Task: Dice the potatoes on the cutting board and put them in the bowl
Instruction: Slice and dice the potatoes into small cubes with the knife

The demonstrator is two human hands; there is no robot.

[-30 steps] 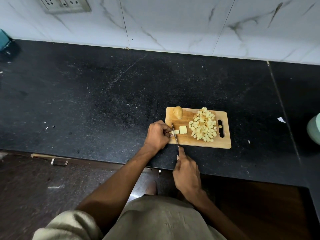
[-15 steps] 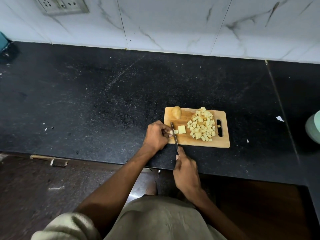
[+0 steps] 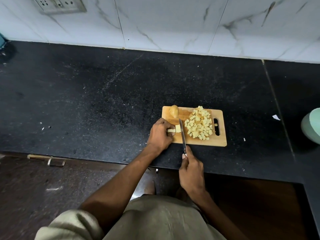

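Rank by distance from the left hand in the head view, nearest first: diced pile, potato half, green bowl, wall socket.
From the left hand:
1. Potato half, just beyond the hand at the board's far left corner.
2. Diced pile, to the right across the knife.
3. Green bowl, at the frame's right edge, only partly in view.
4. Wall socket, up on the tiles, far left.

A home kitchen: black stone counter (image 3: 103, 94), marble-tiled wall (image 3: 173, 23), wooden cutting board (image 3: 197, 142).

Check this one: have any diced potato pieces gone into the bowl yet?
Cannot tell: the diced pieces are heaped on the cutting board, and only the bowl's outer side shows.
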